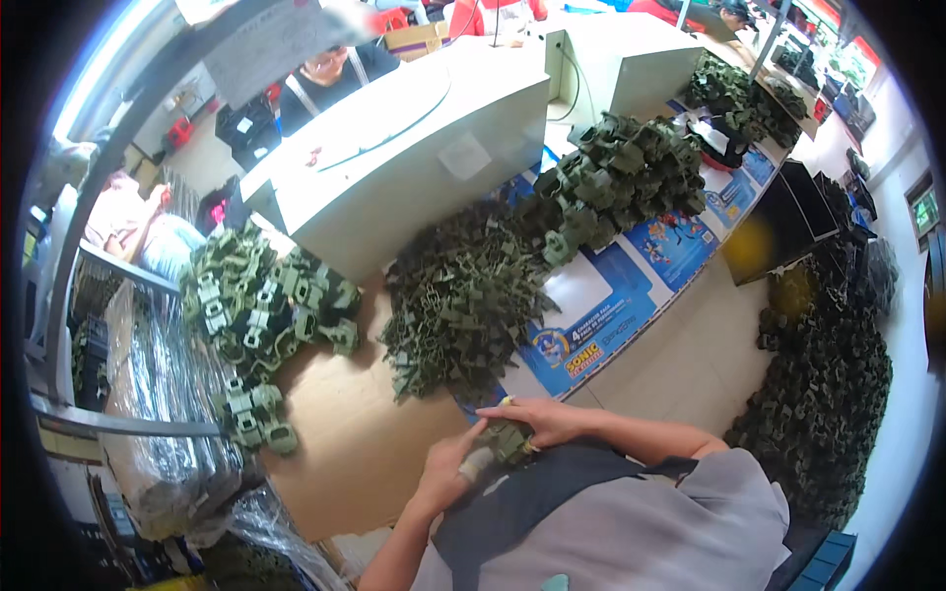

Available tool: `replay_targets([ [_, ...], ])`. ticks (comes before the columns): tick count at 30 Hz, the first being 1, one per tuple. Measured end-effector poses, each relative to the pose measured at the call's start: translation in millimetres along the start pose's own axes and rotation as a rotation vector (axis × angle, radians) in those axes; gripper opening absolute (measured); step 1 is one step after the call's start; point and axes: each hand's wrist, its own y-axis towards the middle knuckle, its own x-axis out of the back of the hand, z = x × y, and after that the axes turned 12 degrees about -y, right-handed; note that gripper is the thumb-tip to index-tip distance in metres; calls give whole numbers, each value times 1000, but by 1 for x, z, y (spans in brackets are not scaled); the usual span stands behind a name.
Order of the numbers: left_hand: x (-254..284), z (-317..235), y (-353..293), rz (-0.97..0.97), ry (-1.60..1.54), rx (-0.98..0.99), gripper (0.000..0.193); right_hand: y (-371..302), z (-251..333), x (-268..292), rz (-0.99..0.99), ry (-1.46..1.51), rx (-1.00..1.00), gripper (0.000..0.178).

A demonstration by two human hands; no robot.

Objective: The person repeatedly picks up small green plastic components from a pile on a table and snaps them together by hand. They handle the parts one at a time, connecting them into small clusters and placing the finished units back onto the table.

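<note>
Close against my body, my left hand (451,471) and my right hand (544,422) both grip a small olive-green molded plastic part (507,440). The fingers of both hands are closed about it and hide much of its shape. Wrappings show on some fingertips. Just beyond my hands lies a heap of thin, branching green plastic pieces (463,305). To its left, a pile of blocky green parts (261,300) sits at the edge of a brown cardboard sheet (345,419).
Another heap of green parts (631,182) lies on blue printed sheets (631,281). A white bench riser (414,158) stands behind the heaps. Many dark green parts (823,394) are massed low at right, near a black box (788,217). Plastic-wrapped bundles (163,414) stand at left. Other people sit beyond.
</note>
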Motion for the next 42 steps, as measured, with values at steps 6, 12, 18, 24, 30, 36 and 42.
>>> replay_targets([
  [6, 17, -4, -12, -273, -816, 5, 89, -22, -27, 6, -257, 371, 37, 72],
  [12, 1, -2, 8, -198, -438, -142, 85, -43, -27, 13, -382, 473, 157, 65],
  [18, -1, -49, 74, -276, -344, -183, 89, -70, -53, 63, -629, 374, 36, 62],
  [24, 38, -23, 84, -450, -93, -32, 78, -137, -217, 269, -1954, 281, -124, 32],
  [30, 70, 46, -28, -709, 31, 471, 69, -116, -303, 369, -1726, 162, -572, 36],
  [36, 80, 127, -123, -1055, -94, 744, 61, -199, -446, 460, -1564, -332, -751, 25],
  [42, 58, 177, -187, -1358, -414, 886, 56, -154, -399, 448, -1578, -584, -800, 26],
])
